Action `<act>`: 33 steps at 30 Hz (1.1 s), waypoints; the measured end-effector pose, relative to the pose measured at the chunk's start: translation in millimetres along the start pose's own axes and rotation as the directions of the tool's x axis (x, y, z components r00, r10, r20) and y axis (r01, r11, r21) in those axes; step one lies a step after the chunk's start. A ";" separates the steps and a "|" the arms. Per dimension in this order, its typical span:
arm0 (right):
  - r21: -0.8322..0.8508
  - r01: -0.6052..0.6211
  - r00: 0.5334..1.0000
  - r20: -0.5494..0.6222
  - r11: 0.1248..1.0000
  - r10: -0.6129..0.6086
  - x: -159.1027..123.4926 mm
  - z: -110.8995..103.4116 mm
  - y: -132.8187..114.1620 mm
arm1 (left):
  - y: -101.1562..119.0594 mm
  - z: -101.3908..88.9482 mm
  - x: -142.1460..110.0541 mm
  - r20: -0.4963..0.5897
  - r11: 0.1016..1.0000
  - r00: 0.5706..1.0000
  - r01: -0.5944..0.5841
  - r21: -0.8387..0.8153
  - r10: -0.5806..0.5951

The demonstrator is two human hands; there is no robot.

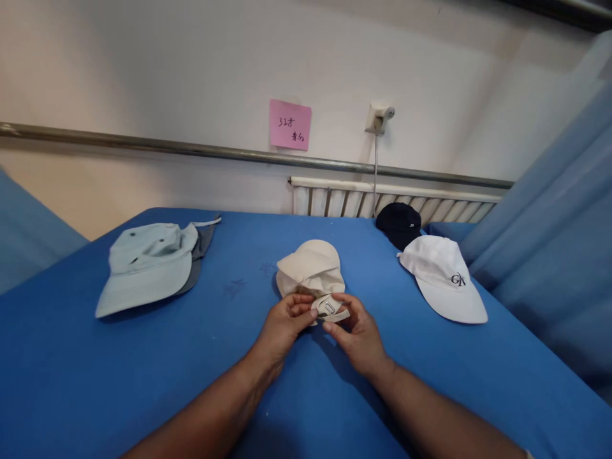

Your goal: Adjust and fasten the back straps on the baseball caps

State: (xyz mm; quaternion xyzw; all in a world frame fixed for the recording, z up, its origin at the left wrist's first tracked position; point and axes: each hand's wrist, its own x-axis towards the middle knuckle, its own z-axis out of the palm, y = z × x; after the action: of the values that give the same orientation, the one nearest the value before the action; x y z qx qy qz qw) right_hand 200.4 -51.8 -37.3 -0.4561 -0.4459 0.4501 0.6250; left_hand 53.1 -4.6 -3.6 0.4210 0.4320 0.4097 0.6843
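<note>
A cream baseball cap rests in the middle of the blue-covered bed, its back strap turned toward me. On that strap sits a small metal buckle, with a loose strap end below it. My left hand pinches the left part of the strap between thumb and fingers. From the other side, my right hand grips the strap near its free end. Part of the cap's lower edge is hidden behind my fingers.
At the left, a pale blue cap lies over a dark grey cap. A white cap and a black cap lie at the right. Behind are a radiator, a metal rail and a curtain.
</note>
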 end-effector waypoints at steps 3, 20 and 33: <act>0.013 -0.015 1.000 -0.006 1.000 0.015 0.5 -1.6 0.6 | -1.0 0.4 1.0 0.021 1.000 1.000 -0.015 0.008 0.015; 0.105 -0.069 0.997 -0.028 0.992 0.072 5.3 -4.4 0.0 | -2.7 2.3 0.9 0.038 0.989 0.997 -0.065 0.136 0.060; 0.092 -0.096 0.994 -0.041 0.991 0.100 2.7 -5.7 -3.7 | -1.4 4.5 2.1 0.032 0.989 0.999 -0.036 0.144 0.032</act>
State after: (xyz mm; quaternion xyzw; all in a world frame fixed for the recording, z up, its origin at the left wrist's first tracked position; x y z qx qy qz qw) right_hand 207.1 -50.8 -34.4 -0.4589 -0.3879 0.4894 0.6320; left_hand 58.2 -4.1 -4.2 0.4830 0.4430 0.3826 0.6512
